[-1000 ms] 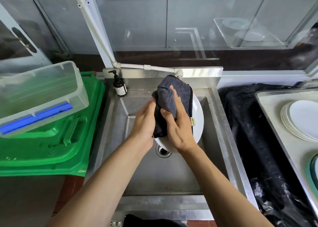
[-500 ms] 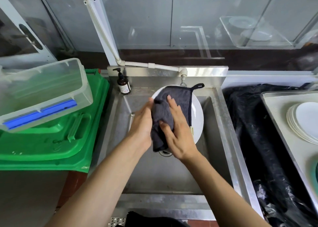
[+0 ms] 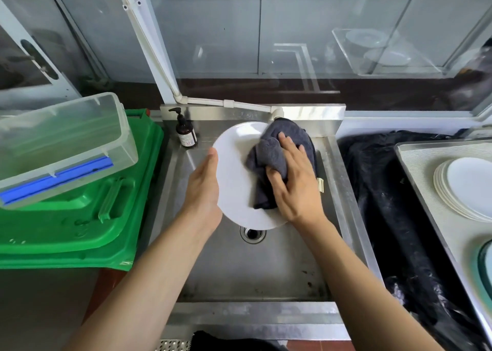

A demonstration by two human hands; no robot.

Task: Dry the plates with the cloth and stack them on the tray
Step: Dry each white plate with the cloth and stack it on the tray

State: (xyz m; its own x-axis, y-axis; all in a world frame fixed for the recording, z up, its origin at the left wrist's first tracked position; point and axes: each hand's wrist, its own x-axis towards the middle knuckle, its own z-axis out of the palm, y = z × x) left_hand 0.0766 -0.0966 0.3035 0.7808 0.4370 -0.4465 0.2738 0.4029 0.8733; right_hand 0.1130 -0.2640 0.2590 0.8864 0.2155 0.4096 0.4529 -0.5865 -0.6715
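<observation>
Over the steel sink I hold a white plate tilted toward me. My left hand grips its left rim. My right hand presses a dark grey cloth flat against the plate's right half; the cloth drapes over the plate's far right edge. A stack of white plates lies on the metal tray at the far right.
A soap pump bottle stands at the sink's back left corner. A clear plastic box rests on green crates to the left. Black plastic sheeting covers the counter between sink and tray. A white pipe runs above the sink.
The plate has tilted so more of its white face shows. My right hand and the cloth slid from the plate's middle to its right side. My left hand shifted to the left rim.
</observation>
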